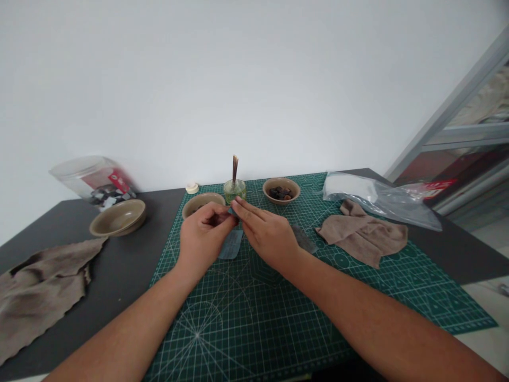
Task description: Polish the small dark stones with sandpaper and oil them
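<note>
My left hand [204, 231] is closed in a pinch, thumb and forefinger on a small blue-grey piece [231, 211]. Its kind is mostly hidden by my fingers. From the other side my right hand [270, 233] meets it, fingers long and pressed together, tips at the same piece; its thumb is hidden. Below the hands, a flat blue-grey sheet [230, 245] lies on the green cutting mat [222, 329]. Just beyond my fingertips stands a glass jar [234, 189] with thin brown sticks [235, 168] upright in it.
A bowl of dark pieces [281, 199] and a partly covered bowl [191, 206] flank the jar. Brown cloths lie right [366, 233] and left [47, 281]. Another bowl [119, 218], a clear tub [95, 180], a white cap [192, 188] and a plastic bag [382, 196] sit around.
</note>
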A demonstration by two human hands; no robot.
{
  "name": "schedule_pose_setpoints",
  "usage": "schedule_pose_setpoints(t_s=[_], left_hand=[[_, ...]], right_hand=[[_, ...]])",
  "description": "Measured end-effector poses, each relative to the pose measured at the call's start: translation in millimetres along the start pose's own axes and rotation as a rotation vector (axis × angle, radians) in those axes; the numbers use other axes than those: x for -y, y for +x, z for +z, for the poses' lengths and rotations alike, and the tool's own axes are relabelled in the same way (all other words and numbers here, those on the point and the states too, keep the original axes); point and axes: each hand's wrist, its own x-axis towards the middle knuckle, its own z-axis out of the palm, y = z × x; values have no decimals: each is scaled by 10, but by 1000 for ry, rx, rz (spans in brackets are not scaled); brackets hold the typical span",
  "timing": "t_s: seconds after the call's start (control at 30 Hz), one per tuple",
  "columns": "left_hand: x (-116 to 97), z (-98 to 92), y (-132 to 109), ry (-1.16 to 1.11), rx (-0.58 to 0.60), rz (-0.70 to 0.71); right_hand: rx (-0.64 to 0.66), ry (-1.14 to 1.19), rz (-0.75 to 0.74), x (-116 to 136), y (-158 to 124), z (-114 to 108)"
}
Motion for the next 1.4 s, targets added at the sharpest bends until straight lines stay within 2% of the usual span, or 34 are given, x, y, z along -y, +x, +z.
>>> schedule_pose_setpoints(t_s=[0.2, 0.3, 0.43, 0.6, 0.8, 0.93, 1.17, 1.27, 1.4], left_hand=[[22, 15, 11, -59, -8, 22], [74, 37, 15, -154, -11, 36], [106, 56, 10, -317, -10, 79], [53, 38, 19, -412, 24, 136], [34, 28, 39, -390, 87, 96], [43, 37, 33, -357, 142, 26], [15, 8, 20, 13, -8, 114], [16, 6, 1, -13, -31, 86], [-5, 8, -18, -92, 4, 59]], right_hand=[[-35, -16, -6, 38, 4, 17], [-58, -50, 78, 5, 23, 9], [-137, -60, 162, -68, 26, -33], [-237, -17, 155, -96, 9, -58], [-266, -1, 167, -101, 12, -44], [-257, 9, 98, -83, -9, -19], [-114, -67, -78, -17, -48, 59], [-105, -108, -113, -18, -47, 52], [-128, -152, -93, -27, -53, 42]])
